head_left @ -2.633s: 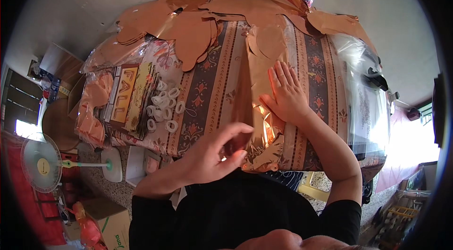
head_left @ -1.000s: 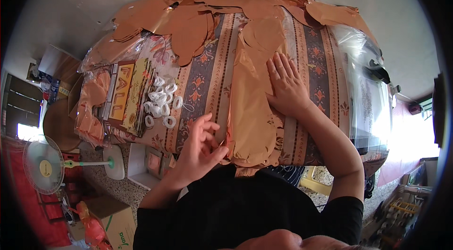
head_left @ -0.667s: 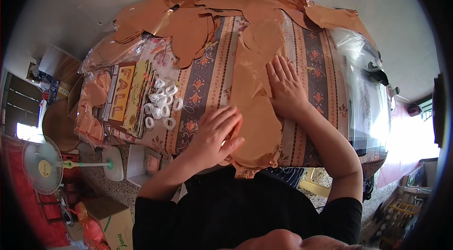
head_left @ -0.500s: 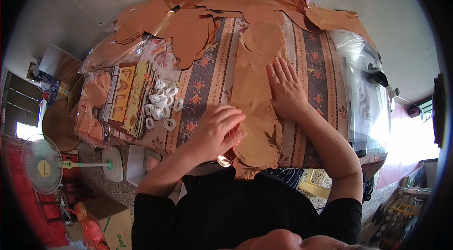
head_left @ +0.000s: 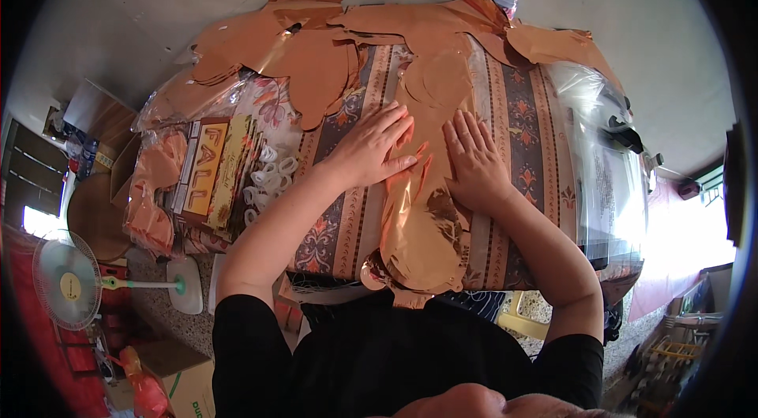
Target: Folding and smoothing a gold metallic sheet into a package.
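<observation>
A worktop (head_left: 525, 106) under a striped floral cloth filled the middle of the frame. Flat, copper-coloured foil shapes (head_left: 410, 21) overlapped along its upper edge. One long, glossy copper foil piece (head_left: 422, 252) ran down the centre, reaching the lower edge. Clear plastic packaging (head_left: 616, 209) lay at right, a stack of printed cards (head_left: 207, 173) at left. The left hand (head_left: 369, 148) bent over the long piece's left side; whether its grip pinched the foil could not be told. The right hand (head_left: 478, 169) lay flat at the right side, grip released, fingers straight. White ribbon-like rings (head_left: 272, 175) sat beside the cards.
</observation>
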Tool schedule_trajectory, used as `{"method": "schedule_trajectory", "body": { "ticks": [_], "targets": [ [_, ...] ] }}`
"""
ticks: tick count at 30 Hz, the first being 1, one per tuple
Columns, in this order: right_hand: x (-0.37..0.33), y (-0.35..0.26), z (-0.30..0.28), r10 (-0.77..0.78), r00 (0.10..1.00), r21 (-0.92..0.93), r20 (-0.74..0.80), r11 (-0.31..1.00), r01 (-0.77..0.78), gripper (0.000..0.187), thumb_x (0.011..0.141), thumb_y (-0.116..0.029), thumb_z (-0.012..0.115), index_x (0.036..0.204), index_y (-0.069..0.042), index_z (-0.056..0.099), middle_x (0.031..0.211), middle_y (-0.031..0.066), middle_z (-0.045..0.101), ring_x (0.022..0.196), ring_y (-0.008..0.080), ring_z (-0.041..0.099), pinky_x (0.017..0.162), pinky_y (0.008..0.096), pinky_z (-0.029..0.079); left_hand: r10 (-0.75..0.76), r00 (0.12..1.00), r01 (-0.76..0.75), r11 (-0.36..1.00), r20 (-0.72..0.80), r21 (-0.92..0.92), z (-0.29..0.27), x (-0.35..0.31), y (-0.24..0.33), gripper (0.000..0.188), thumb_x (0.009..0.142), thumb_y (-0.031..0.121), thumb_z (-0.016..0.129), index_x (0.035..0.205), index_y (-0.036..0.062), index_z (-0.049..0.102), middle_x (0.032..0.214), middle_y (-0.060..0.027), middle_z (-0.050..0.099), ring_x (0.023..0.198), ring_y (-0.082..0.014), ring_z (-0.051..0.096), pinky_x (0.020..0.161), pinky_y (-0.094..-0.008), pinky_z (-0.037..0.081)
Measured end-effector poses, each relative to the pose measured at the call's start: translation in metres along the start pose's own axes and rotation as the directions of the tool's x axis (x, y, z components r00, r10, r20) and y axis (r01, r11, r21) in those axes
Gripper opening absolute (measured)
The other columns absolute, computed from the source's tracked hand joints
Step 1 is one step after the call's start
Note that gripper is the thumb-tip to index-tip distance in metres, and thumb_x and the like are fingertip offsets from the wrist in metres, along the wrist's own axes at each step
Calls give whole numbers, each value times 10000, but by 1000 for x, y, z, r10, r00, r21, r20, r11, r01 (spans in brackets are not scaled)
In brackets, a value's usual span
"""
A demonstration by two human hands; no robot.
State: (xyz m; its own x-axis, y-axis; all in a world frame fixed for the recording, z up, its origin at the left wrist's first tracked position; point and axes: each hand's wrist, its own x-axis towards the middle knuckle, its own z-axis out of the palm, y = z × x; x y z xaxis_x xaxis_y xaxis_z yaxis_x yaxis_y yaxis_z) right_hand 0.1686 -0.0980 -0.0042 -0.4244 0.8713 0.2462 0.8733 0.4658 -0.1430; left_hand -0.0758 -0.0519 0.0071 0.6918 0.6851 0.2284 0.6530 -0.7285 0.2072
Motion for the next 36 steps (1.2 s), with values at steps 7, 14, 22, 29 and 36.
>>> {"method": "schedule_trajectory", "body": {
  "ticks": [7, 14, 22, 29, 36],
  "targets": [
    [0, -1, -2, 4, 1000, 26, 11, 1000, -4, 895, 759, -321, 677, 1486, -10, 258, 1553, 206, 229, 1466, 331, 171, 1200, 445, 116, 20, 999, -21, 999, 42, 25, -2, -1, -3, 845, 902, 620, 505, 1442, -9, 346, 1502, -201, 304, 1434, -318, 249, 1179, -416, 238],
    [5, 5, -4, 14, 996, 30, 83, 999, -16, 884, 796, -326, 660, 1498, -15, 222, 1563, 219, 190, 1473, 338, 135, 1201, 451, 95, 17, 998, -20, 998, 56, 59, 4, 3, -6, 933, 871, 688, 479, 1465, -8, 296, 1513, -207, 282, 1444, -317, 225, 1187, -421, 213],
    [7, 1, -10, 54, 988, -35, 147, 998, -50, 950, 777, -317, 685, 1512, -12, 167, 1572, 222, 159, 1481, 340, 97, 1201, 461, 73, 11, 999, -11, 1000, 34, 17, 4, 3, -5, 991, 829, 750, 468, 1445, -15, 335, 1512, -216, 281, 1441, -328, 223, 1186, -436, 203],
    [2, -6, -18, 81, 994, 89, 72, 992, -87, 953, 793, -378, 680, 1511, -4, 178, 1575, 227, 148, 1481, 354, 77, 1193, 487, 75, 14, 999, -19, 996, 52, 85, 1, -3, -2, 955, 823, 689, 561, 1438, -4, 328, 1524, -197, 255, 1440, -340, 227, 1171, -447, 253],
    [-7, -11, -14, -54, 996, 169, 67, 985, 42, 792, 852, -288, 608, 1484, 20, 243, 1557, 233, 198, 1465, 367, 155, 1193, 468, 111, 28, 999, -30, 998, 35, 61, 4, -2, -5, 949, 826, 678, 569, 1439, -1, 318, 1519, -199, 262, 1437, -348, 230, 1167, -447, 257]
  ]
}}
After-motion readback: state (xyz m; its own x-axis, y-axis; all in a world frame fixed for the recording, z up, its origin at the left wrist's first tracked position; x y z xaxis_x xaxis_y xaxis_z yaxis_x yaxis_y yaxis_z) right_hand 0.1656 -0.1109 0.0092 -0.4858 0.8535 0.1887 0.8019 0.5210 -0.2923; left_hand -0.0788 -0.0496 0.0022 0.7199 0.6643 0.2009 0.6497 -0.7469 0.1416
